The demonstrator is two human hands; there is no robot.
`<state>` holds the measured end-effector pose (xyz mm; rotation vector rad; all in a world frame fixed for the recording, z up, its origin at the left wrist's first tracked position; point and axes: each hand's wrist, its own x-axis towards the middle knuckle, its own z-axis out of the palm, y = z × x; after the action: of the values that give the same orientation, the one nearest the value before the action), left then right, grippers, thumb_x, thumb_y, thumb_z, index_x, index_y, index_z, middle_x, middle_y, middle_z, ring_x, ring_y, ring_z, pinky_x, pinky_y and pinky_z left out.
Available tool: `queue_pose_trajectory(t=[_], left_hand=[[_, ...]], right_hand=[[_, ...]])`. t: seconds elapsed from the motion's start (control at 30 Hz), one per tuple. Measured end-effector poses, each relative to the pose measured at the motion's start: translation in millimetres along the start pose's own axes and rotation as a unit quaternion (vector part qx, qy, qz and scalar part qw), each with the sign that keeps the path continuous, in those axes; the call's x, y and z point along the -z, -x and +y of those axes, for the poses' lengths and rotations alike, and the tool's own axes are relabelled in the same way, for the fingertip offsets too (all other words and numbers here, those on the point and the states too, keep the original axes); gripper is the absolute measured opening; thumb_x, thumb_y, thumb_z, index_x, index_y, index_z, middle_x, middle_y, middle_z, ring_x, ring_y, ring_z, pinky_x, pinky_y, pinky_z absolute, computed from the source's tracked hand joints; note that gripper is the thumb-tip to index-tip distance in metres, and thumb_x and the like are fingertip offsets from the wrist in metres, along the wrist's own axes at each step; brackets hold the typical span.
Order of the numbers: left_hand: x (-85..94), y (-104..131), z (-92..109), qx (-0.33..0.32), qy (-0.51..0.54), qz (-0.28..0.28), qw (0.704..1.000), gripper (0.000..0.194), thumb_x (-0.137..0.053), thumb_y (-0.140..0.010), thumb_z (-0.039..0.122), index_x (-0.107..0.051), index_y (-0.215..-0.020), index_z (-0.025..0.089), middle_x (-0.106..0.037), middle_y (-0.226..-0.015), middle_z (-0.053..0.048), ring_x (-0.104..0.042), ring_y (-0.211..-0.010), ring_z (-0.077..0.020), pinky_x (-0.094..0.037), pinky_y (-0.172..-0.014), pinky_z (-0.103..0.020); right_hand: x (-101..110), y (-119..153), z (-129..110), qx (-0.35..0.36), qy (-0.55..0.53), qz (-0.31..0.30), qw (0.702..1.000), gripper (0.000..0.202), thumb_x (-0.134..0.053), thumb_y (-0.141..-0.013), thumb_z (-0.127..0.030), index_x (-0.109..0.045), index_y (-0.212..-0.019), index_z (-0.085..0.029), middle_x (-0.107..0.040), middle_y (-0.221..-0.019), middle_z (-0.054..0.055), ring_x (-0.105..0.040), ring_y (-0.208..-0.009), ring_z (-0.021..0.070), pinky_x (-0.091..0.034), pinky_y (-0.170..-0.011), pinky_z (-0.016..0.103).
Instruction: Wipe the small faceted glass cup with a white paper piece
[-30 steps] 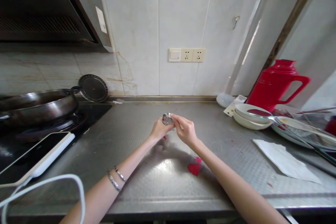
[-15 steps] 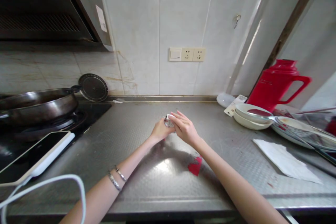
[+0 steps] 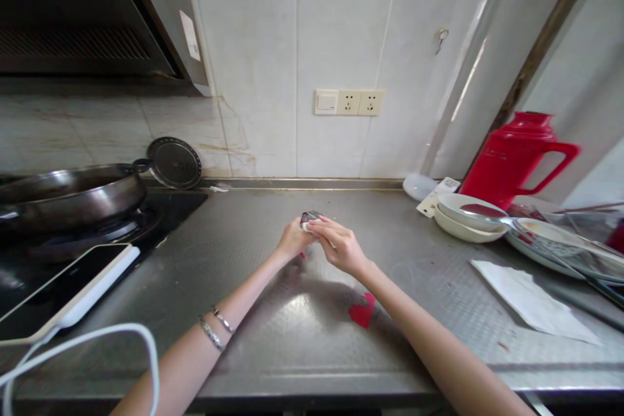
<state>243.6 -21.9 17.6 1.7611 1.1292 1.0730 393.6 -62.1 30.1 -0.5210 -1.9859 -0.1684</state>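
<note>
Over the middle of the metal counter (image 3: 234, 292), my left hand (image 3: 292, 238) is wrapped round a small clear, glass-like object (image 3: 309, 216), mostly hidden by the fingers. My right hand (image 3: 340, 244) presses a bit of white tissue (image 3: 306, 225) against it, with its fingers held together across the top. The two hands touch. Below them on the counter lies a red torn scrap (image 3: 362, 311), and a smaller red bit (image 3: 302, 255) shows beneath the left hand.
On the left are a pan (image 3: 73, 198) on the stove, a phone (image 3: 63, 292) and a white cable (image 3: 146, 331). On the right stand a red thermos (image 3: 509, 159), stacked bowls (image 3: 468, 224), a plate (image 3: 524, 246) and a folded paper towel (image 3: 531, 302).
The clear object has tilted in my hands, showing its darker patterned side at the top. My right fingers have shifted slightly left and down over it.
</note>
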Motion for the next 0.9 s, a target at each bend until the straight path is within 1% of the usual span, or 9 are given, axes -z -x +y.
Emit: queue_pose_trajectory(t=[0.07,0.17,0.27,0.37,0.47,0.63,0.73,0.83,0.9], left_hand=[[-0.8,1,7,-0.005,-0.015,-0.01,1.0,0.029,-0.069,-0.068,0.039,-0.066,-0.082,0.013,-0.06,-0.063,0.001,-0.053,-0.047,-0.0085,-0.034,-0.032,-0.013],[-3.0,3,15,0.024,-0.003,0.007,1.0,0.038,-0.074,-0.064,0.04,-0.065,-0.09,0.013,-0.062,-0.069,-0.001,-0.056,-0.05,-0.0103,-0.035,-0.031,-0.013],[-4.6,6,18,0.047,0.036,0.01,0.998,0.043,-0.076,-0.062,0.042,-0.062,-0.091,0.013,-0.06,-0.068,0.0,-0.052,-0.045,-0.0089,-0.035,-0.029,-0.015],[-3.8,8,20,0.053,0.119,-0.027,0.991,0.046,-0.074,-0.064,0.05,-0.06,-0.088,0.013,-0.053,-0.058,0.004,-0.04,-0.036,-0.0044,-0.038,-0.03,-0.018],[-1.9,10,22,0.062,0.179,-0.062,0.98,0.05,-0.073,-0.063,0.056,-0.057,-0.085,0.014,-0.046,-0.052,0.008,-0.035,-0.033,-0.0028,-0.041,-0.032,-0.019],[0.0,10,21,0.065,0.195,-0.053,0.977,0.052,-0.074,-0.062,0.056,-0.057,-0.089,0.015,-0.045,-0.054,0.008,-0.035,-0.034,-0.0024,-0.042,-0.033,-0.019],[0.5,9,17,0.067,0.2,-0.057,0.976,0.055,-0.074,-0.061,0.057,-0.059,-0.094,0.015,-0.043,-0.053,0.009,-0.034,-0.034,-0.0026,-0.042,-0.033,-0.02],[1.1,8,14,0.064,0.208,-0.065,0.974,0.062,-0.074,-0.059,0.059,-0.059,-0.1,0.015,-0.041,-0.052,0.01,-0.034,-0.034,-0.0032,-0.042,-0.033,-0.02],[1.6,7,13,0.064,0.212,-0.067,0.973,0.065,-0.074,-0.058,0.06,-0.058,-0.101,0.014,-0.042,-0.052,0.01,-0.035,-0.034,-0.0037,-0.043,-0.033,-0.022]], right_hand=[[3,-2,4,-0.021,0.012,0.04,0.999,0.033,-0.045,-0.092,-0.014,-0.061,-0.119,-0.025,-0.071,-0.108,0.005,-0.067,-0.103,0.019,-0.05,-0.101,0.044],[8,-4,11,-0.054,0.028,0.076,0.995,0.032,-0.045,-0.093,-0.015,-0.062,-0.118,-0.024,-0.07,-0.11,0.005,-0.066,-0.104,0.0195,-0.048,-0.103,0.045],[8,-3,13,-0.077,0.031,0.075,0.994,0.03,-0.046,-0.093,-0.016,-0.063,-0.116,-0.025,-0.072,-0.107,0.003,-0.067,-0.102,0.0193,-0.05,-0.101,0.042],[5,-1,9,-0.098,0.015,0.081,0.992,0.029,-0.046,-0.093,-0.018,-0.064,-0.114,-0.026,-0.072,-0.105,0.002,-0.066,-0.104,0.0198,-0.052,-0.098,0.04],[2,-1,3,-0.105,-0.005,0.097,0.99,0.029,-0.046,-0.092,-0.017,-0.065,-0.113,-0.025,-0.072,-0.106,0.002,-0.067,-0.103,0.0201,-0.052,-0.099,0.041],[2,-3,-3,-0.094,-0.019,0.096,0.991,0.029,-0.046,-0.091,-0.015,-0.066,-0.11,-0.026,-0.073,-0.104,0.0,-0.068,-0.099,0.0182,-0.051,-0.1,0.04],[3,-3,-6,-0.11,-0.018,0.111,0.988,0.024,-0.049,-0.09,-0.017,-0.069,-0.101,-0.024,-0.074,-0.097,0.002,-0.069,-0.099,0.021,-0.055,-0.092,0.037],[5,-4,-7,-0.156,-0.02,0.134,0.978,0.019,-0.052,-0.089,-0.02,-0.07,-0.091,-0.022,-0.075,-0.088,0.005,-0.07,-0.093,0.0237,-0.059,-0.078,0.032],[7,-6,-5,-0.187,-0.018,0.16,0.969,0.019,-0.052,-0.089,-0.022,-0.07,-0.089,-0.022,-0.075,-0.085,0.005,-0.07,-0.095,0.0249,-0.059,-0.076,0.031]])
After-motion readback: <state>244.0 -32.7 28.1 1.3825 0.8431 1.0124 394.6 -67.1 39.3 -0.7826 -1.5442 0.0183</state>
